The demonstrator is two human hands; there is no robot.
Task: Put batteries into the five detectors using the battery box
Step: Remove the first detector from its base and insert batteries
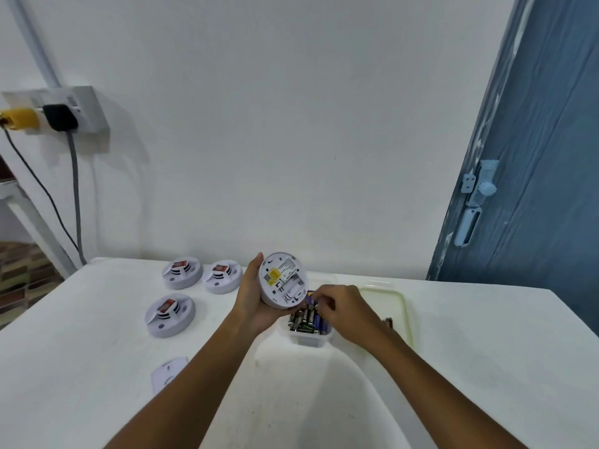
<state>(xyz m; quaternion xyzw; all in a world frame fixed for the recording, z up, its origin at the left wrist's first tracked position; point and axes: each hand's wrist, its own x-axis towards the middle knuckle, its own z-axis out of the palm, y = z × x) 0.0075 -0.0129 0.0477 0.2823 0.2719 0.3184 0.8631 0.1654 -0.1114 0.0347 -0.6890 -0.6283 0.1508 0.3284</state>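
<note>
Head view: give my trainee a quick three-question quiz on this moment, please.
1. True or false: the left hand holds a detector with its back facing the camera.
2. How many detectors lie face-up on the table? A) two B) three C) five
3. The right hand reaches into the ____.

Key: 1 true; 2 B; 3 battery box.

White table — three detectors, battery box.

Round white detector, back label: print too small to read.
Batteries in clear plastic box: brand lettering blurred, unreadable.
</note>
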